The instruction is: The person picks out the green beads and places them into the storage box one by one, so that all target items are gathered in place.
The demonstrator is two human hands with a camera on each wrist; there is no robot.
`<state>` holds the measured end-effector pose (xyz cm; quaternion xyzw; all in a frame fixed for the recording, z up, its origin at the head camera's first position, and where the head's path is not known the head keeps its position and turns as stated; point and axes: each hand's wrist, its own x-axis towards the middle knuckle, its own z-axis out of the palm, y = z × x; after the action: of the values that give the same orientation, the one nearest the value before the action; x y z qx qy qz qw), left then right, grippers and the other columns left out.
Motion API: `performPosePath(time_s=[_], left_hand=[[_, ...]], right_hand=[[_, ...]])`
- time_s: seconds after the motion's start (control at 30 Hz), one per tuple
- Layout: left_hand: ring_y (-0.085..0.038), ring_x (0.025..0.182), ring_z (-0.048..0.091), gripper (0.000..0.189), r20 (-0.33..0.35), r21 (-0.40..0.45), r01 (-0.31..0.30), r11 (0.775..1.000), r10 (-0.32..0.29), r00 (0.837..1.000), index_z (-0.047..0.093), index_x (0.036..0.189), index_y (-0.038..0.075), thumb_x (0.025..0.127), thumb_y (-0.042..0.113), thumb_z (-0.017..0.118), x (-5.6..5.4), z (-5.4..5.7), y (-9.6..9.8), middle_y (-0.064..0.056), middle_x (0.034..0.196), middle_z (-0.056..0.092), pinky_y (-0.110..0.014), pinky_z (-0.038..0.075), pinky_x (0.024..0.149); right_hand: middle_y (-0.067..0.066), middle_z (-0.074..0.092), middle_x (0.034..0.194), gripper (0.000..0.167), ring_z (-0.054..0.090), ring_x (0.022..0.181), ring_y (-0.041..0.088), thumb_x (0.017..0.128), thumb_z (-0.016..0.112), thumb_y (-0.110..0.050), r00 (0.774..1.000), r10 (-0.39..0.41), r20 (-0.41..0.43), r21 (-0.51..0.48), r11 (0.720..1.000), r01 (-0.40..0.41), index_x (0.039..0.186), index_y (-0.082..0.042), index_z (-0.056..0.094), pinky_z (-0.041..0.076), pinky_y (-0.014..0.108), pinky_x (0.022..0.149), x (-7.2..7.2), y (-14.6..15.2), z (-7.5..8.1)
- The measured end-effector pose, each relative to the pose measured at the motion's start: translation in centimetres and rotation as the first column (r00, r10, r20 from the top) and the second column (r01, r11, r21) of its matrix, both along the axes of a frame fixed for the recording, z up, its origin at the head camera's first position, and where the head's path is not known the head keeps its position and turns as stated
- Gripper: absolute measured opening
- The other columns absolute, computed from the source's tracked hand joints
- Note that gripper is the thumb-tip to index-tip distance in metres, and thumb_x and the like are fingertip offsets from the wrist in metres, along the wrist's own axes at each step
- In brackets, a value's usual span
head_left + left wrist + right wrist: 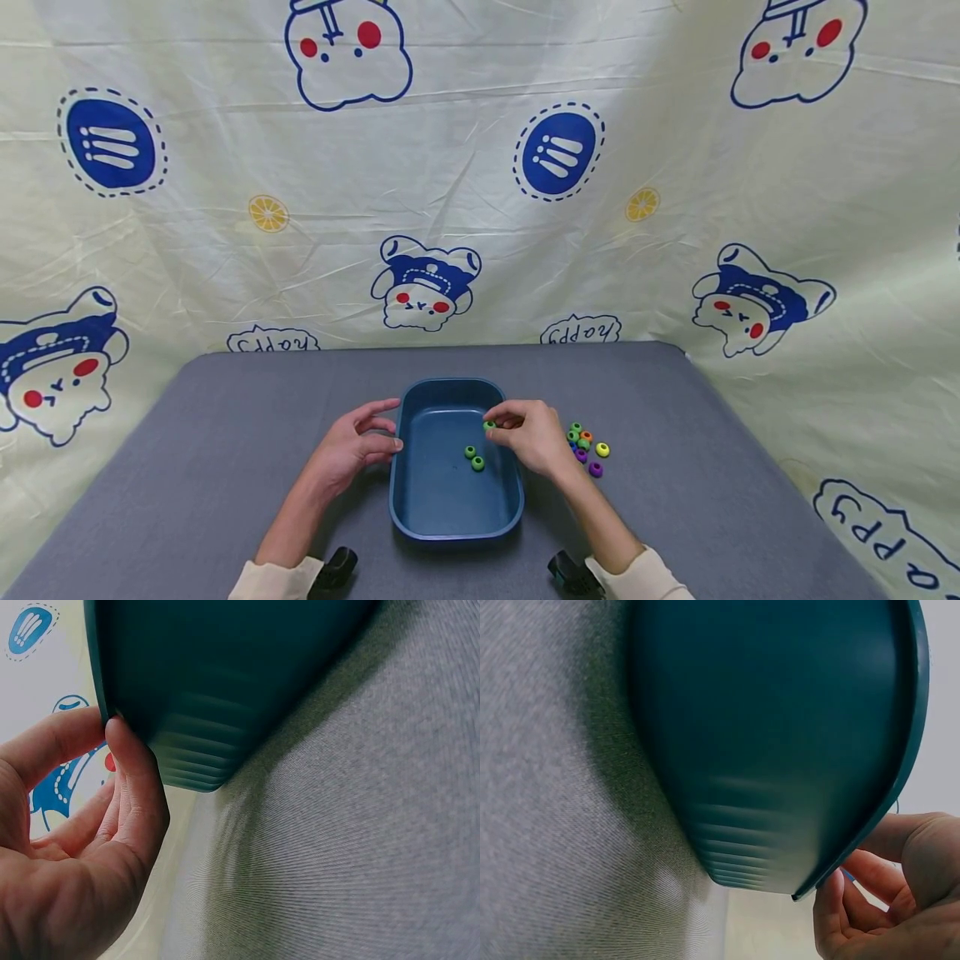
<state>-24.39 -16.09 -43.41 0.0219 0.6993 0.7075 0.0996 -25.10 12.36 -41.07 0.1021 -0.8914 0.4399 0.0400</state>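
A blue rectangular tray (438,504) sits on the grey table between both hands. The left hand (351,450) pinches its left rim between thumb and a finger; the left wrist view shows this grip on the tray's edge (105,667) up close. Over the tray's right side, the right hand (536,435) holds a green bead (489,425) between thumb and fingertips. Lower in the tray lie two more green beads (477,464), close together. In the right wrist view, the tray's outer wall (772,712) hides the bead and part of the right hand (900,892).
Right of the tray is a loose cluster of beads: green, orange, a yellow bead (603,449), a purple bead (596,469) and a partly hidden blue one. The grey table (247,467) ends at a printed cloth backdrop (480,167).
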Motion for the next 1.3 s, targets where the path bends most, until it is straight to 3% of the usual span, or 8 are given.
performPosePath(time_s=[1.3], left_hand=[[-0.019,0.081,0.068,0.063,-0.006,-0.015,-0.009,1.0,0.009,1.0,0.049,0.147,0.005,0.088,-0.003,0.071,-0.01,-0.02,0.06,-0.023,0.112,0.061,-0.031,0.061,0.078]], right_hand=[[0.0,0.067,0.086,0.016,0.055,0.08,0.017,0.086,0.079,-0.007,1.0,-0.003,0.006,0.026,1.0,0.003,0.101,-0.011,0.079,0.049,0.027,0.067,0.0,-0.21,-0.26]])
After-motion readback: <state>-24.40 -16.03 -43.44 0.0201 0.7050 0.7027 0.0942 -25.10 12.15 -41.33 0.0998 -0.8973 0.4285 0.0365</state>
